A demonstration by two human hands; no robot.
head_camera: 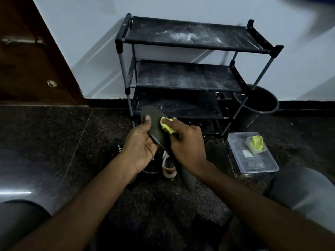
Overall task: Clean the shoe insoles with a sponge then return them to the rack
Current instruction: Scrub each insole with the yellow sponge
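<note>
The left hand (140, 148) grips a flat, matte dark grey insole (153, 120) from below, thumb curled onto its smooth upper face. The right hand (187, 144) pinches a crumpled bright yellow sponge (167, 126) against the insole's right edge. Both are held over the speckled dark stone floor (54, 142), just before the black fabric-shelved, grey-tubed rack (190, 78), which is streaked with white dust. Nearby, a clear rectangular plastic box (262, 165) holds a second yellow wad (257, 142).

Dusty rack (188, 36), glossy stone floor (45, 151)
</note>
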